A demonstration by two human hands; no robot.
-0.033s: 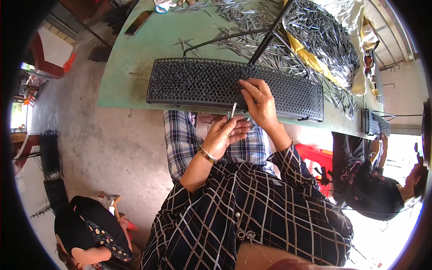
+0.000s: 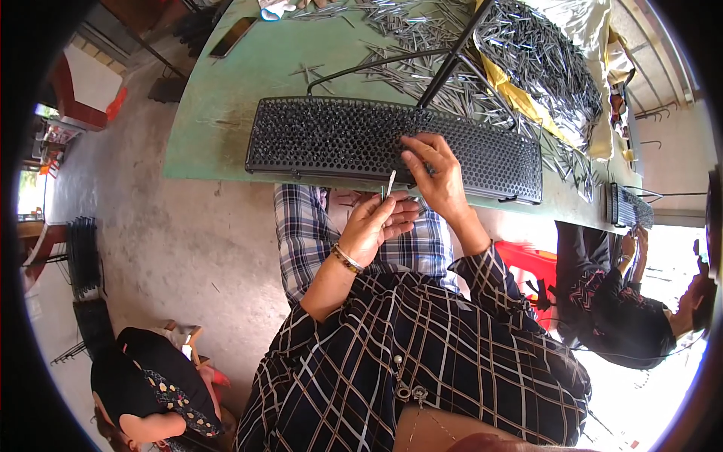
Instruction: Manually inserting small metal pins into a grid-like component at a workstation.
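Observation:
A long black rack (image 2: 482, 162) with rows of small holes lies along the near edge of the green table. Many holes in its left part are filled with dark, shiny pieces; toward the right they look unfilled. My right hand (image 2: 440, 175) is over the middle of the rack, its thumb and fingertips closed together close to the holes. What they pinch is too small to make out. Below the rack's front edge, my left hand (image 2: 376, 226) is palm up and closed round several thin metal rods (image 2: 390, 183). One pale-tipped rod sticks up between thumb and fingers.
Loose metal rods (image 2: 452, 90) are strewn behind the rack, beside a heaped yellow-edged sack (image 2: 538, 60). A black metal frame (image 2: 440, 79) rises from the rack. A phone (image 2: 233, 38) lies far left. Another person (image 2: 633, 316) works at right; one more (image 2: 154, 384) sits lower left.
My right hand has shifted very slightly over the rack. My left hand and the rods in it stay in place.

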